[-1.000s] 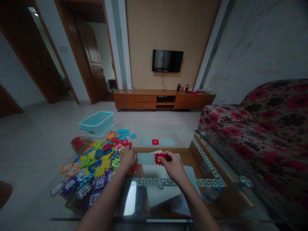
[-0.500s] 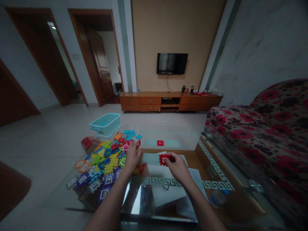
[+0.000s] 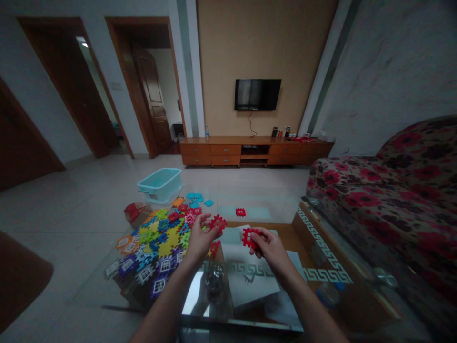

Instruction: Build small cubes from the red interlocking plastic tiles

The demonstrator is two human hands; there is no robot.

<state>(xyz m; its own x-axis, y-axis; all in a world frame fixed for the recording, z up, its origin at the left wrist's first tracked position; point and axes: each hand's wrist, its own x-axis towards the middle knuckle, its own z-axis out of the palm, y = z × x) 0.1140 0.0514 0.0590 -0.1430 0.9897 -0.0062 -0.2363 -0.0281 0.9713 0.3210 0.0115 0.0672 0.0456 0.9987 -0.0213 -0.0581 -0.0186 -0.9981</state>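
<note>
My left hand [image 3: 203,234] pinches a red notched building tile [image 3: 218,224] above the table, just right of the pile. In my right hand [image 3: 266,242] is another red notched tile [image 3: 248,237], which has a window-like opening. The two held tiles are apart, roughly level with each other. Farther back on the glass lies a single red window tile [image 3: 240,212]. A heap of colourful interlocking tiles [image 3: 167,243] in yellow, green, blue, purple, orange and white covers the table's left side. Another red tile [image 3: 215,248] shows partly behind my left wrist.
A light-blue plastic bin [image 3: 160,186] stands beyond the heap, with a red and brown packet [image 3: 135,213] nearer. White papers [image 3: 250,286] and a bottle [image 3: 328,294] show through the glass tabletop. A floral sofa [image 3: 385,190] is at right, a TV cabinet [image 3: 224,150] behind.
My left hand has come away from the pile toward me, bringing its red tile into clear view. My right hand keeps its tile, with little movement. The view has shifted slightly.
</note>
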